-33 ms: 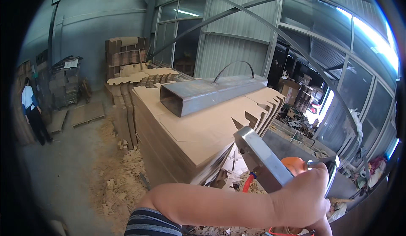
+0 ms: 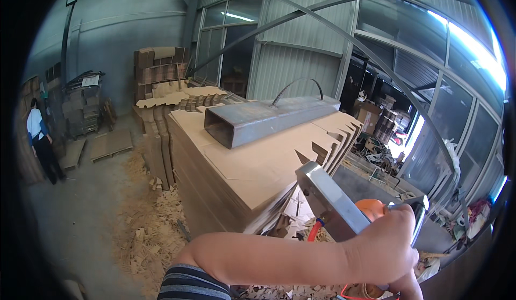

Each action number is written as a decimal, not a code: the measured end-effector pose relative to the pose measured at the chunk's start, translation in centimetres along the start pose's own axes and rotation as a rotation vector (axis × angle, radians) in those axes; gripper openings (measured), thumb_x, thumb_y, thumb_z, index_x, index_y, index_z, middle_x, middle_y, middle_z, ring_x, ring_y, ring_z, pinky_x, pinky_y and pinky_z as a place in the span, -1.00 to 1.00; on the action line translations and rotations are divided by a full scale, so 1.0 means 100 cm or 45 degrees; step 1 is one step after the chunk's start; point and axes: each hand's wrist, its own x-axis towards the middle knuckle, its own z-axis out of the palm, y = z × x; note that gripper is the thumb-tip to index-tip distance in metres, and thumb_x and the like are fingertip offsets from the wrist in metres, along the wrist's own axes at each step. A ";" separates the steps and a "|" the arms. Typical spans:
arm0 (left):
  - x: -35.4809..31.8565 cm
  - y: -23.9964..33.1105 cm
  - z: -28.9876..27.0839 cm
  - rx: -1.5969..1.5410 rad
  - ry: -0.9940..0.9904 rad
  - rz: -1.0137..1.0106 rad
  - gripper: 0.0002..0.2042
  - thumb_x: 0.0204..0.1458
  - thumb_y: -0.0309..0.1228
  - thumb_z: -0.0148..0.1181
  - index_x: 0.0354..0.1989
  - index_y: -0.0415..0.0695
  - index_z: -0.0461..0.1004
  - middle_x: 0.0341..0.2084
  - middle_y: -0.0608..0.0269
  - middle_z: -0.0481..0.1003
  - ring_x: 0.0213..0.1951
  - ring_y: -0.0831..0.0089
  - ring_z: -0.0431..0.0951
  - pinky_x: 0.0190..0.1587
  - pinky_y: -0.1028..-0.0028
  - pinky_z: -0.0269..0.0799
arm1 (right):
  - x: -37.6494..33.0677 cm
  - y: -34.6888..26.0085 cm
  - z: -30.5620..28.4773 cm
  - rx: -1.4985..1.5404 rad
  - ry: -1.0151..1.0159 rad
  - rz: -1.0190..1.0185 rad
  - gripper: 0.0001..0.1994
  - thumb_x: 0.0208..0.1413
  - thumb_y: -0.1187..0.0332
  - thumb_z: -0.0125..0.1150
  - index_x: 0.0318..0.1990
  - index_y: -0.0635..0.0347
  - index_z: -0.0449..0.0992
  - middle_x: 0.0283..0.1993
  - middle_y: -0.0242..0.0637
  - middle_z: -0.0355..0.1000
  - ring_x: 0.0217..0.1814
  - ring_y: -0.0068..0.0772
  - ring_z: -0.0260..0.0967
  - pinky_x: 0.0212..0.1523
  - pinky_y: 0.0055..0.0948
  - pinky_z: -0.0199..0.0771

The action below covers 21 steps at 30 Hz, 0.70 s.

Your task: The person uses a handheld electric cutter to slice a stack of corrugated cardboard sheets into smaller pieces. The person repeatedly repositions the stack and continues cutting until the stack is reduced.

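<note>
My left forearm, in a striped sleeve, reaches across the lower middle to the right. At its end my left hand [image 2: 384, 246] is closed around the dark handle of a hand-held tool. This tool [image 2: 336, 200] has a long silver metal housing, an orange part [image 2: 371, 208] and a red hose [image 2: 315, 230]. The housing's tip points at the near right corner of a tall stack of cut cardboard sheets [image 2: 258, 173]. Below my left hand shows a small piece of what looks like my right hand [image 2: 409, 288]; its fingers are hidden.
A rectangular steel tube [image 2: 269, 120] with a curved handle lies on the stack. Cardboard scraps [image 2: 148, 241] litter the floor. More stacks [image 2: 161, 69] stand behind. A person [image 2: 40, 138] stands far left near wooden pallets [image 2: 112, 145]. Diagonal metal bars cross the windowed wall.
The tool and my left hand have shifted very slightly left. The stack and the steel tube look the same.
</note>
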 end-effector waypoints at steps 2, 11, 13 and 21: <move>-0.013 0.000 -0.013 -0.584 0.176 -0.430 -0.77 -0.14 -0.39 0.10 -0.39 -0.33 0.36 -0.58 -0.08 0.39 -0.45 0.06 0.44 -0.40 0.29 0.33 | 0.006 -0.015 0.005 0.175 -0.065 -0.016 -0.82 -0.29 0.50 0.30 -0.43 0.27 0.48 -0.52 -0.37 0.41 -0.43 -0.58 0.33 -0.38 -0.49 0.35; -0.025 -0.019 -0.031 -0.166 0.434 -0.028 -0.80 -0.20 -0.36 0.12 -0.66 -0.26 0.41 -0.63 -0.12 0.32 -0.52 0.06 0.42 -0.42 0.18 0.29 | -0.001 -0.038 -0.013 0.003 -0.092 0.303 -0.73 -0.34 0.38 0.35 -0.41 0.31 0.49 -0.55 -0.21 0.46 -0.49 -0.38 0.44 -0.42 -0.40 0.43; -0.018 -0.033 -0.046 0.151 0.224 0.146 -0.79 -0.18 -0.34 0.11 -0.68 -0.24 0.42 -0.73 -0.05 0.32 -0.54 0.10 0.46 -0.45 0.24 0.35 | 0.002 -0.063 -0.017 0.020 -0.093 0.460 -0.72 -0.31 0.46 0.37 -0.35 0.29 0.50 -0.57 -0.32 0.43 -0.57 -0.59 0.33 -0.55 -0.52 0.33; -0.016 -0.020 -0.082 -1.359 -0.061 -0.932 -0.83 -0.21 -0.50 0.10 -0.67 -0.39 0.41 -0.73 0.04 0.41 -0.74 0.39 0.46 -0.77 0.44 0.32 | -0.002 -0.082 -0.022 -0.013 -0.240 0.450 -0.71 -0.31 0.51 0.31 -0.34 0.40 0.45 -0.57 -0.32 0.40 -0.62 -0.55 0.30 -0.57 -0.51 0.35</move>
